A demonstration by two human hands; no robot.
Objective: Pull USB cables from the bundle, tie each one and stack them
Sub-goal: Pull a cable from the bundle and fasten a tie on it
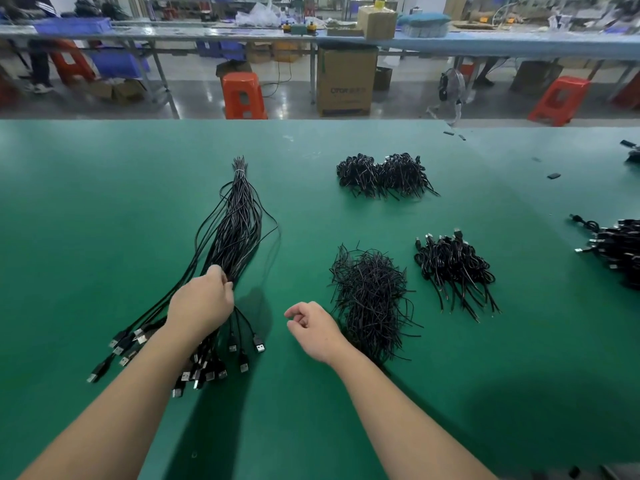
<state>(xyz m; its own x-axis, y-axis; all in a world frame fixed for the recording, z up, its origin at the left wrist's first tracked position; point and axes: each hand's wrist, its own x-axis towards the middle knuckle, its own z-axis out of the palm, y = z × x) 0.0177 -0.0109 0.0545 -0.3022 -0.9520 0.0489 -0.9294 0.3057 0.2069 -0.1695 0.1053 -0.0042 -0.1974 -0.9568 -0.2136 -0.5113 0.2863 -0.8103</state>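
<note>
On the green table [104, 202] lies the bundle [235, 233] of black cables, tied at its far tip. The left hand [201, 303] grabs the cables near the plug ends. The right hand [313, 327] hangs just beside it, fingers loosely curled, holding nothing. Ties [372, 299] and tied cables [453, 268] lie to the right.

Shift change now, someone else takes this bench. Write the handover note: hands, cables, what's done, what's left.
Left hand grips the long cable bundle near its plug end, on the green table.
Right hand hovers loosely curled, holding nothing.
Loose tie wires lie right of it.
Done: tied cables stacked in a near pile and a far pile.
Left: most of the bundle, banded at its far tip, is not yet pulled or tied.
</note>
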